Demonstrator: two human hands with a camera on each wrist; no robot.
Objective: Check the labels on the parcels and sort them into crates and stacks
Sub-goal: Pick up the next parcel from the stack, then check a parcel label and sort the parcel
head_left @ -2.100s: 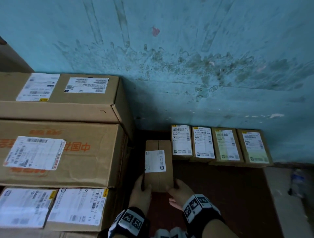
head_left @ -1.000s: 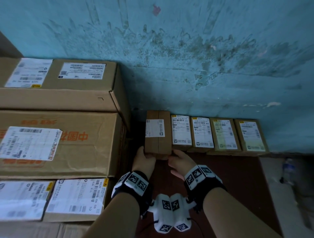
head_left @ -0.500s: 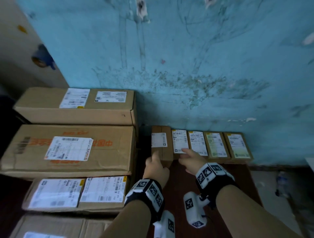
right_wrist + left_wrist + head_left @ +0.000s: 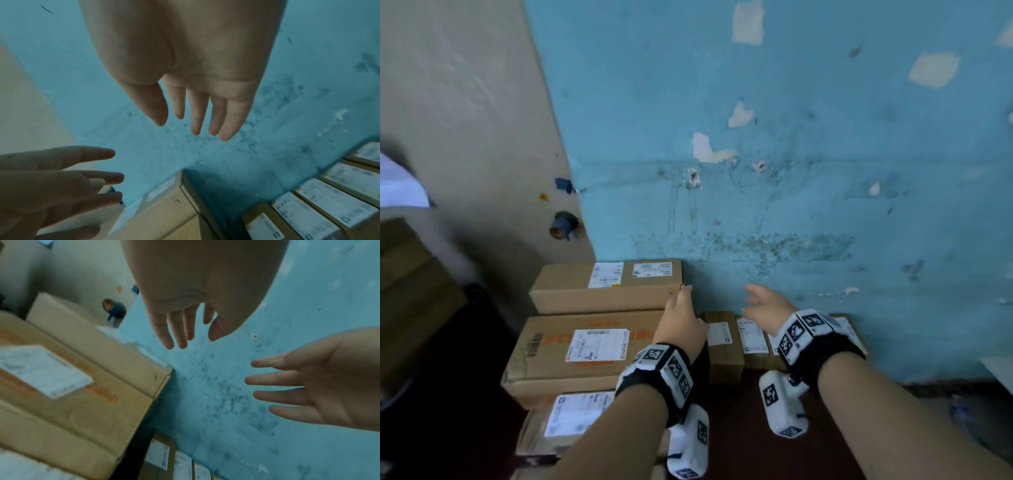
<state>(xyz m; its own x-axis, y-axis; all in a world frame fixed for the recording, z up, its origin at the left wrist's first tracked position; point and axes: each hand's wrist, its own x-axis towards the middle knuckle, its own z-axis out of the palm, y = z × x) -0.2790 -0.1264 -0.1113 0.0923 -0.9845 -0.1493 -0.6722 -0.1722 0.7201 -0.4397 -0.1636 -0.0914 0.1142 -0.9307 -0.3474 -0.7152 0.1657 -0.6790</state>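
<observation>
A row of small brown parcels with white labels stands against the blue wall. Its leftmost parcel [image 4: 723, 344] [image 4: 265, 227] is the taller one just set down. My left hand [image 4: 681, 315] [image 4: 191, 324] hangs in the air above and left of it, fingers straight, holding nothing. My right hand [image 4: 763, 306] [image 4: 195, 113] floats above the row with spread fingers, also empty. Both hands are clear of the parcels. My right wrist hides much of the row's right part in the head view.
A stack of large labelled cardboard boxes [image 4: 592, 346] rises at the left, its top box [image 4: 606, 286] against the wall. The blue wall [image 4: 808, 205] stands straight ahead and a beige wall [image 4: 465, 120] at the left. A dark red surface [image 4: 739, 428] lies below the hands.
Both hands pushed the small parcel to the wall at the row's left end, let go of it, and have risen into the air with open fingers. The head view has tilted up.
</observation>
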